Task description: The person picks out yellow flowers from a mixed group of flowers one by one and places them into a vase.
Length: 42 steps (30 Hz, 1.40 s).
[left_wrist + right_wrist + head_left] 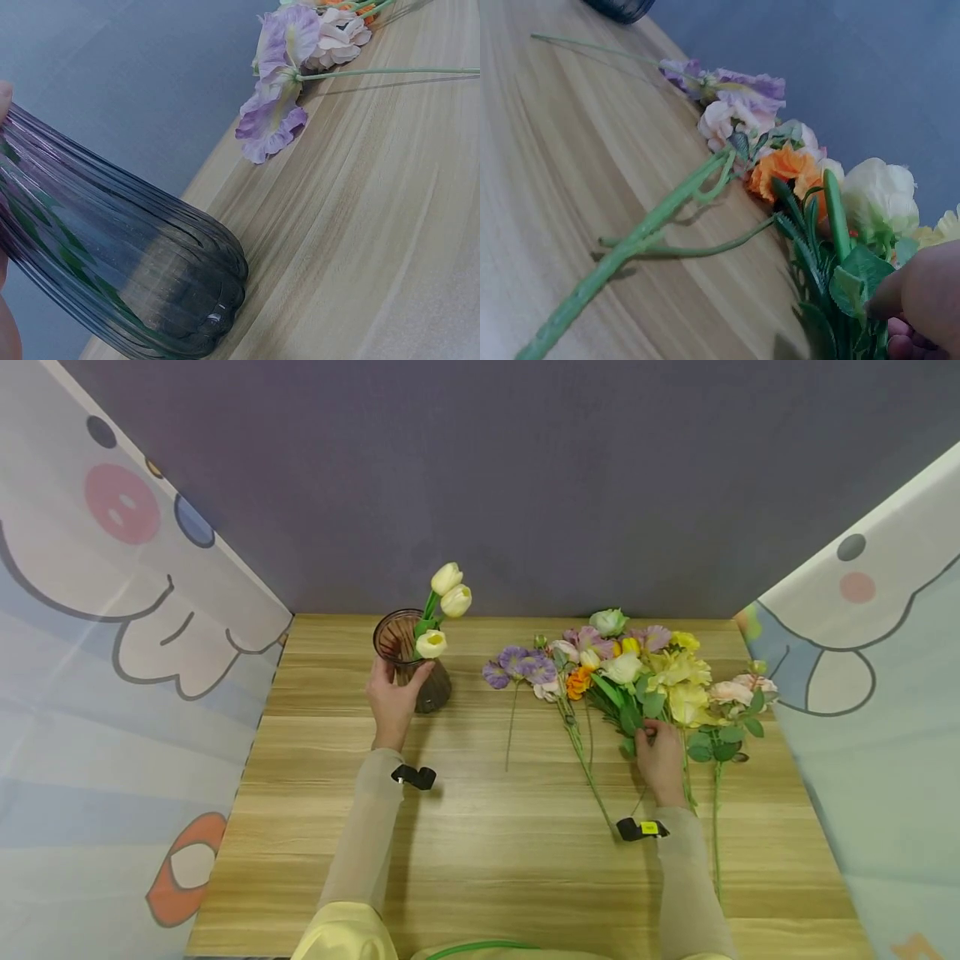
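Observation:
My left hand (394,703) grips a ribbed, tinted glass vase (432,692) just below its rim. Cream tulips (447,578) lean out over the vase's right side, and their green stems show through the glass (82,247) in the left wrist view. Over on the right, my right hand (663,762) is at a pile of artificial flowers, its thumb and fingers pinching a leafy green stem (859,292). Which bloom that stem belongs to is hard to tell; a cream flower (881,196) and an orange flower (787,174) lie close by.
A purple iris (519,665) lies left of the pile, its thin stem toward me. Yellow flowers (684,681) and a pale pink rose spray (738,692) lie at the right on the wooden table (480,852). A grey wall (510,485) rises behind; printed cloth flanks both sides.

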Available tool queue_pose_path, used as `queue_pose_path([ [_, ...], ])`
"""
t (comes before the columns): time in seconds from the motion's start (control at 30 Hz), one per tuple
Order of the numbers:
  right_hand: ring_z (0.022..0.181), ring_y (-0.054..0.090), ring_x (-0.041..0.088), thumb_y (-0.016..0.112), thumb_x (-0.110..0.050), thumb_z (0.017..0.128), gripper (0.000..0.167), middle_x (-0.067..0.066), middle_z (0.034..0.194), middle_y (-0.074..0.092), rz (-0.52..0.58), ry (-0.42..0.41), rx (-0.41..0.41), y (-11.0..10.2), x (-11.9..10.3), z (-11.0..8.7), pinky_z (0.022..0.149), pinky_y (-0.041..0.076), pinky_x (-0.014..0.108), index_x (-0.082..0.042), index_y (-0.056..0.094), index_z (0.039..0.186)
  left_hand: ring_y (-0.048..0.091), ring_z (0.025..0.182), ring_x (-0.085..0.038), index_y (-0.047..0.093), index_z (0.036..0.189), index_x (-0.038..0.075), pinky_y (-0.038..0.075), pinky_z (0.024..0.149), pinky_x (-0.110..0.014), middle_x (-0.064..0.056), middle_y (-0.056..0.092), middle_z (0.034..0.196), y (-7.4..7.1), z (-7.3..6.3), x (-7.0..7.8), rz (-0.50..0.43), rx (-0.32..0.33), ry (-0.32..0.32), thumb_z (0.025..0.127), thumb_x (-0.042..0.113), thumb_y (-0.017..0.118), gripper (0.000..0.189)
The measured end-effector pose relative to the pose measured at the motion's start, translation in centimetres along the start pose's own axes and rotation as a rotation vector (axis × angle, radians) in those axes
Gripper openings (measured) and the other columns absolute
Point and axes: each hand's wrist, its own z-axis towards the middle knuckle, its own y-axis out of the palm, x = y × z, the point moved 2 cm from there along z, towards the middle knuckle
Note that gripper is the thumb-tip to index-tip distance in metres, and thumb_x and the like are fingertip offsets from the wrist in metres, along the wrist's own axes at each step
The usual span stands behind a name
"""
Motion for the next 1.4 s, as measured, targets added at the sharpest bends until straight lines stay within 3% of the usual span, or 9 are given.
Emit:
queue_pose_path([
  [0.13,0.092,0.054,0.033,0.049,-0.006,0.107,0.032,0.028,0.114,0.054,0.037,0.031,-0.022,-0.4,-0.9,-0.1,0.070,0.042,0.028,0.015,0.053,0.131,0.064,0.117,-0.038,0.061,0.127,-0.011,0.053,0.099,-0.050,-0.030,0.064,0.119,-0.1,0.0,0.0,-0.013,-0.003,0.005,0.080,0.004,0.088,0.056],
  [0.23,0.093,0.055,0.033,0.052,-0.006,0.106,0.030,0.028,0.115,0.056,0.039,0.017,-0.029,-0.4,-1.1,-0.1,0.069,0.041,0.026,0.013,0.056,0.130,0.064,0.118,-0.038,0.061,0.127,-0.012,0.052,0.099,-0.054,-0.030,0.065,0.119,-0.1,0.0,0.0,-0.025,-0.005,0.010,0.080,0.003,0.088,0.056],
  [0.43,0.092,0.053,0.035,0.056,-0.003,0.104,0.030,0.028,0.117,0.052,-0.037,-0.007,-0.075,0.2,-0.4,-0.3,0.073,0.044,0.037,0.012,0.058,0.130,0.064,0.119,-0.039,0.061,0.127,-0.011,0.052,0.100,-0.054,-0.031,0.064,0.120,0.0,0.0,0.0,-0.033,-0.007,0.009,0.080,0.003,0.088,0.056],
  [0.63,0.102,0.054,0.044,0.052,-0.002,0.104,0.033,0.032,0.121,0.048,-0.061,-0.007,-0.099,0.5,0.0,-0.5,0.082,0.048,0.053,0.015,0.055,0.133,0.062,0.124,-0.038,0.060,0.129,-0.010,0.049,0.106,-0.055,-0.029,0.063,0.123,0.1,0.1,-0.3,-0.058,-0.009,-0.017,0.081,0.003,0.088,0.057],
  [0.8,0.094,0.059,0.041,0.054,-0.004,0.105,0.028,0.029,0.109,0.057,-0.080,-0.030,-0.033,0.5,0.1,-0.6,0.074,0.050,0.045,0.015,0.060,0.124,0.061,0.125,-0.038,0.060,0.129,-0.010,0.049,0.106,-0.054,-0.029,0.063,0.124,0.1,0.1,-0.4,-0.052,-0.005,-0.028,0.080,0.003,0.088,0.057],
  [1.07,0.076,0.051,0.016,0.061,-0.004,0.103,0.023,0.023,0.097,0.062,0.026,-0.117,0.155,-0.6,-1.7,-0.7,0.060,0.036,0.015,0.013,0.067,0.117,0.062,0.123,-0.039,0.060,0.129,-0.009,0.050,0.104,-0.055,-0.029,0.063,0.123,0.0,0.0,-0.4,-0.048,-0.002,-0.028,0.081,0.004,0.088,0.058],
  [1.4,0.073,0.045,-0.002,0.066,-0.004,0.100,0.020,0.018,0.092,0.064,0.171,-0.296,0.357,-2.6,-6.3,0.2,0.063,0.034,0.013,0.010,0.070,0.112,0.062,0.121,-0.039,0.061,0.126,-0.010,0.051,0.102,-0.054,-0.030,0.063,0.120,0.2,0.1,-0.7,-0.021,-0.008,-0.045,0.081,0.006,0.088,0.056],
])
